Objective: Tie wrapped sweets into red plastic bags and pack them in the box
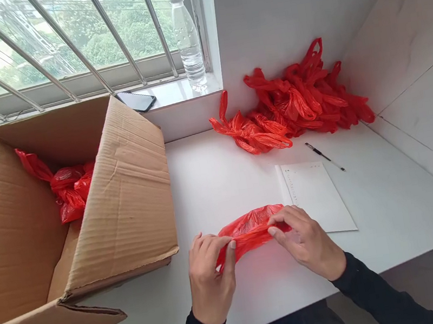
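Observation:
A red plastic bag (251, 225) lies stretched flat on the white table (220, 183) near its front edge. My left hand (209, 278) pinches the bag's left end with fingers closed on it. My right hand (307, 243) grips its right end, fingers curled over the plastic. Both sleeves are black. A heap of crumpled red bags (293, 103) sits at the back of the table against the wall. More red bags (67, 188) lie inside the open cardboard box (123, 198) at the left.
A white sheet of paper (316, 195) lies just right of my hands, a black pen (324, 156) beyond it. On the window sill stand a clear water bottle (186, 38) and a dark phone (136, 101). Tiled wall borders the right side.

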A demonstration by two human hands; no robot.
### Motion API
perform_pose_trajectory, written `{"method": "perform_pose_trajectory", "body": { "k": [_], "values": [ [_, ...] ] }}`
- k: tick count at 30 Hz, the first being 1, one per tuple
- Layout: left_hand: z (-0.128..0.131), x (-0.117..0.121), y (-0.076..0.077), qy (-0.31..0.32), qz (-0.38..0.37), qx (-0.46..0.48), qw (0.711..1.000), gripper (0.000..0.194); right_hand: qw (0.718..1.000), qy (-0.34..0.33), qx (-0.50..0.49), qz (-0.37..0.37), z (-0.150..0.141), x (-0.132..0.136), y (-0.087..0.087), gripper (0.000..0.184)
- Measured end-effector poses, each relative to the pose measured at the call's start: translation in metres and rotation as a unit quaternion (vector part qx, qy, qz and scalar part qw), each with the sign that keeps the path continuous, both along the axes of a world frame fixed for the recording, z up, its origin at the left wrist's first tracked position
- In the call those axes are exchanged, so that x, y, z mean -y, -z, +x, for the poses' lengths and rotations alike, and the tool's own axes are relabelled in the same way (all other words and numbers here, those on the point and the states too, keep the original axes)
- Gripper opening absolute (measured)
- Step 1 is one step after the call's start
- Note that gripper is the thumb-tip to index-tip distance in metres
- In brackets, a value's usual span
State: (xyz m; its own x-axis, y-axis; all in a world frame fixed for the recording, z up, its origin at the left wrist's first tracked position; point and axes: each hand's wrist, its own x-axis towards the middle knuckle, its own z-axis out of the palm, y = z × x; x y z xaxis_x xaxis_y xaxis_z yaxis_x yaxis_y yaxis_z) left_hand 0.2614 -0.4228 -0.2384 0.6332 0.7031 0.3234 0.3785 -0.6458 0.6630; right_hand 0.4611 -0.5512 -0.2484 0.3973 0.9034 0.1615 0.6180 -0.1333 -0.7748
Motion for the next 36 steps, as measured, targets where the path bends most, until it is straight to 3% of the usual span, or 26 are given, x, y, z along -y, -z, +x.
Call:
{"method": "perform_pose_trajectory", "body": {
  "k": [5, 9, 12, 16, 18, 20, 22, 24, 26, 27, 29, 33, 36],
  "values": [
    [-0.01, 0.001, -0.005, -0.108, -0.053, 0.022, 0.993, 0.006, 0.987, 0.116, -0.109, -0.018, 0.009, 0.014, -0.002, 0.013],
    [-0.002, 0.01, -0.014, -0.026, -0.052, 0.024, 0.998, 0.036, 0.993, 0.048, -0.108, -0.015, 0.001, 0.012, -0.009, 0.026],
    [0.001, 0.01, -0.019, 0.001, -0.019, 0.057, 0.998, 0.017, 0.991, 0.05, -0.125, -0.011, 0.001, 0.01, -0.012, 0.014],
    [-0.01, 0.005, -0.023, -0.088, -0.023, 0.101, 0.991, 0.011, 0.961, 0.13, -0.243, -0.004, 0.01, 0.016, -0.011, 0.022],
    [-0.015, 0.009, -0.027, -0.12, -0.034, 0.118, 0.985, 0.011, 0.958, 0.167, -0.233, 0.023, 0.008, 0.021, -0.015, 0.029],
    [-0.017, 0.016, -0.032, -0.127, -0.087, 0.123, 0.98, 0.014, 0.959, 0.208, -0.155, 0.111, -0.003, 0.025, -0.027, 0.035],
    [-0.016, 0.024, -0.039, -0.119, -0.166, 0.124, 0.971, 0.013, 0.955, 0.171, -0.071, 0.234, -0.017, 0.024, -0.044, 0.038],
    [-0.015, 0.03, -0.045, -0.116, -0.22, 0.142, 0.958, 0.009, 0.96, 0.036, -0.024, 0.275, -0.029, 0.019, -0.061, 0.039],
    [-0.015, 0.032, -0.048, -0.113, -0.244, 0.176, 0.947, 0.008, 0.975, -0.083, 0.004, 0.204, -0.036, 0.01, -0.069, 0.034],
    [-0.015, 0.033, -0.049, -0.114, -0.256, 0.19, 0.941, 0.008, 0.982, -0.108, 0.023, 0.15, -0.037, 0.005, -0.07, 0.029],
    [-0.017, 0.032, -0.049, -0.119, -0.286, 0.208, 0.928, 0.01, 0.99, -0.112, 0.055, 0.061, -0.036, -0.002, -0.065, 0.021],
    [-0.022, 0.029, -0.048, -0.09, -0.364, 0.259, 0.89, 0.01, 0.986, -0.131, 0.07, -0.08, -0.032, -0.005, -0.045, 0.023],
    [-0.021, 0.029, -0.051, -0.024, -0.48, 0.295, 0.826, 0.011, 0.98, -0.139, 0.049, -0.136, -0.032, -0.006, -0.032, 0.024]
  ]
}}
